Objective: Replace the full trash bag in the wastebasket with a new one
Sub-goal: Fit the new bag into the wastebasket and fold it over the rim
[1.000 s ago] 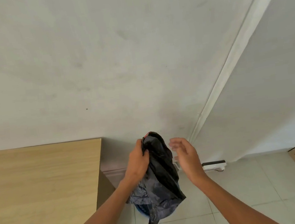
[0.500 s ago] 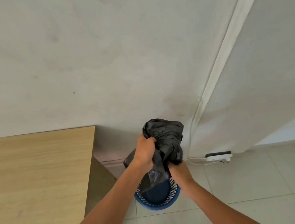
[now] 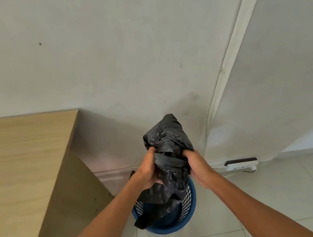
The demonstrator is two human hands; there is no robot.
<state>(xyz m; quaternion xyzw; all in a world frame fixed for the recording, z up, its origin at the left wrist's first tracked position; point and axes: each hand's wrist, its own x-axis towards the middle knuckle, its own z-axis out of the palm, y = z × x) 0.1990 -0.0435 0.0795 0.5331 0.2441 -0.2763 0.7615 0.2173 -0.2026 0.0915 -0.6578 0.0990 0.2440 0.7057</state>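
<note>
item: black trash bag [image 3: 167,137], crumpled and slack, judged the new one; held just above the blue mesh wastebasket [image 3: 167,229] at 6 o'clock of the view, its tail trailing past the basket's 8 o'clock rim. left hand [image 3: 148,171]: fingers curled round the bag's 9 o'clock side. right hand [image 3: 197,167]: fingers curled into its 3 o'clock side. step judged: finding and opening the mouth. done well: part the hem with the thumbs, keep the bag centred over the basket, spread it evenly. wooden surface [image 3: 16,158] at 9 o'clock; power strip [image 3: 241,163] at 3 o'clock. not made out: bag's opening, buried fingertips, basket's interior.
</note>
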